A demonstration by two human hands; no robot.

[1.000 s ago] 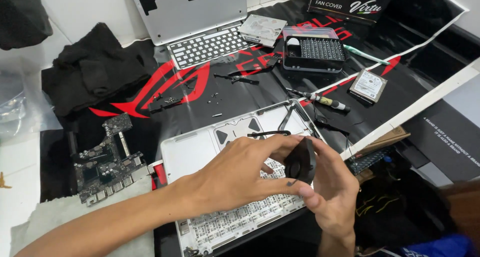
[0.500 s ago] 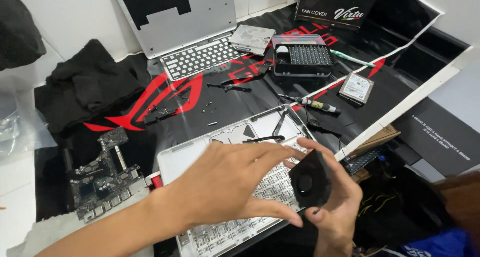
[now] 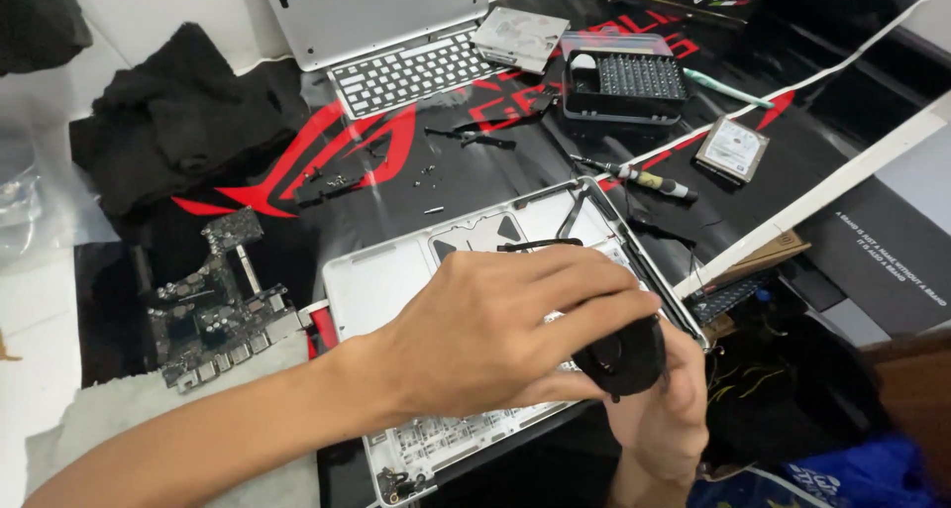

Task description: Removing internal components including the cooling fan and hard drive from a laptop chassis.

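A round black cooling fan [image 3: 626, 357] is held over the right end of an opened silver laptop shell [image 3: 391, 275]. My right hand [image 3: 666, 424] comes up from below and cups the fan from underneath. My left hand [image 3: 500, 330] reaches in from the lower left, with its fingers curled over the top of the fan and its fingertips pressing on the fan's upper edge. The left hand hides much of the fan and the middle of the shell.
A bare motherboard [image 3: 213, 305] lies left of the shell on the black and red mat. Behind are loose screws [image 3: 337, 179], a screwdriver [image 3: 639, 178], a bit box [image 3: 626, 84], a hard drive [image 3: 733, 147], a keyboard panel [image 3: 411, 72] and a black cloth [image 3: 168, 122].
Half a second ago my left hand was spread open beside the fan. Its fingers have now closed back over the fan, which my right hand still holds.
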